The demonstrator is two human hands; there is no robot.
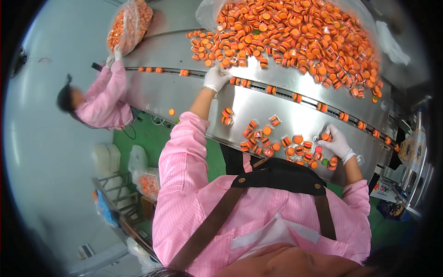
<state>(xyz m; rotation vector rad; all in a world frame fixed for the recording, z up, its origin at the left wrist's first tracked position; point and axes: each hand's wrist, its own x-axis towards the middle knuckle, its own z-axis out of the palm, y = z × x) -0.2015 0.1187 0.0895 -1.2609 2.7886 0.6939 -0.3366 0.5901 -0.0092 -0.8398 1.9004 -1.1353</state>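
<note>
My left hand (216, 78), in a white glove, is over the narrow conveyor channel (258, 86). Its fingers are drawn together, and whatever they may hold is hidden. Just right of the fingertips, burger-shaped candies (245, 83) in orange and dark layers sit spaced along the channel. At the near right of the steel table, my gloved right hand (339, 144) pinches one orange burger-shaped candy (326, 137). Left of that hand lies a loose group of the same candies (286, 141), some in clear plastic cups. A green piece (325, 162) and a pinkish one (318, 149) lie among them.
A large heap of candies (295, 37) spills from a clear bag (207, 16) beyond the channel. At far left, a co-worker in pink (104, 97) holds a bag full of candies (131, 27). Machinery (408, 152) stands at the right end of the steel table (184, 94).
</note>
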